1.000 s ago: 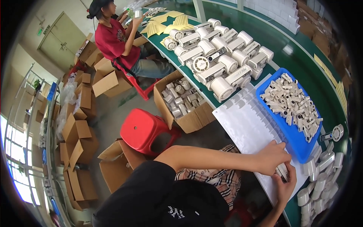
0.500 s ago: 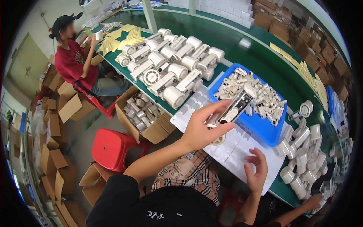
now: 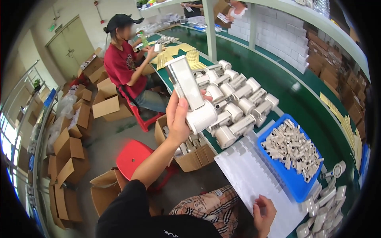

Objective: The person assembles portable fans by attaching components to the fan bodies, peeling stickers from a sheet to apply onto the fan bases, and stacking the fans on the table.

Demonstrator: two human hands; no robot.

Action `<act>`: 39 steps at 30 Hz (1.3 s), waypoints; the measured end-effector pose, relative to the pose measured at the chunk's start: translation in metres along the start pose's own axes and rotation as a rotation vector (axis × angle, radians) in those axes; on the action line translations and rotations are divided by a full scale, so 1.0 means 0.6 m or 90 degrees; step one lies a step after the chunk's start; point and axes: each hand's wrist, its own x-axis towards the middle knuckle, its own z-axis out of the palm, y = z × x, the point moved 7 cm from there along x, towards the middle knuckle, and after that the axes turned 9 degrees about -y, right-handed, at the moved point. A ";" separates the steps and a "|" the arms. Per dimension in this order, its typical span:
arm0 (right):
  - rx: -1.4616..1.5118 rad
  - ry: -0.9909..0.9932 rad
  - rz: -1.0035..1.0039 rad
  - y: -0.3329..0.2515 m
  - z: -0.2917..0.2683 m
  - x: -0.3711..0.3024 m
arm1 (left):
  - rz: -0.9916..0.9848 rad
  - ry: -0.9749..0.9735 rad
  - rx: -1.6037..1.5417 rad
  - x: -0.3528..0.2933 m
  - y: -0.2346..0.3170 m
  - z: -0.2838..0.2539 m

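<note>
My left hand [image 3: 178, 119] is closed around a white handheld fan [image 3: 190, 89], lifted in front of the table's left side. Its long flat body points up, and its round drum-shaped head is at the lower end, by my palm. Loosely curled, my right hand [image 3: 264, 216] holds nothing; it hovers over the near end of a white sheet [image 3: 242, 174]. Beyond my left hand, several similar white fans [image 3: 242, 101] lie in a dense pile on the green table. A blue tray [image 3: 299, 194] of small white plastic parts [image 3: 291, 146] stands right of the sheet.
More white pieces [image 3: 327, 206] are heaped at the table's near right. A red stool [image 3: 133, 158] and open cardboard boxes [image 3: 194, 158] stand on the floor at left. A co-worker in a red shirt [image 3: 123, 67] sits at the far left. A pale post [image 3: 209, 29] rises behind the pile.
My left hand has carried the fan up and left from over the tray and turned it, so a smooth white side now shows. The view has swung left. My right hand remains low, more curled.
</note>
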 end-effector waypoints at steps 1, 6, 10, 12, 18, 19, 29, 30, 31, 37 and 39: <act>-0.002 -0.004 -0.006 0.003 0.004 0.003 | 0.018 0.008 0.030 -0.001 0.006 -0.011; 0.012 -0.067 0.043 0.025 0.013 0.018 | 0.051 0.003 0.089 -0.006 -0.013 -0.050; 0.031 -0.057 0.078 0.052 0.025 0.012 | 0.056 -0.064 0.365 0.015 -0.016 -0.067; 0.042 -0.025 0.071 0.055 0.024 0.008 | 0.050 -0.077 0.397 0.032 -0.028 -0.083; 0.067 -0.027 0.128 0.057 0.023 0.010 | -0.050 0.020 0.439 0.123 -0.100 -0.171; 0.064 -0.030 0.123 0.059 0.023 0.012 | -0.052 0.019 0.484 0.148 -0.115 -0.187; 0.114 -0.026 0.159 0.073 0.023 0.000 | -0.355 -0.115 0.892 0.302 -0.313 -0.296; 0.118 -0.024 0.179 0.074 0.023 -0.006 | -0.322 -0.128 0.908 0.312 -0.332 -0.286; 0.122 -0.020 0.201 0.075 0.021 -0.013 | -0.289 -0.143 0.921 0.316 -0.353 -0.274; 0.021 0.010 0.137 0.037 0.007 0.028 | -0.187 -0.023 0.800 0.287 -0.268 -0.221; 0.023 -0.019 0.124 0.028 0.010 0.050 | -0.050 0.017 0.570 0.278 -0.231 -0.244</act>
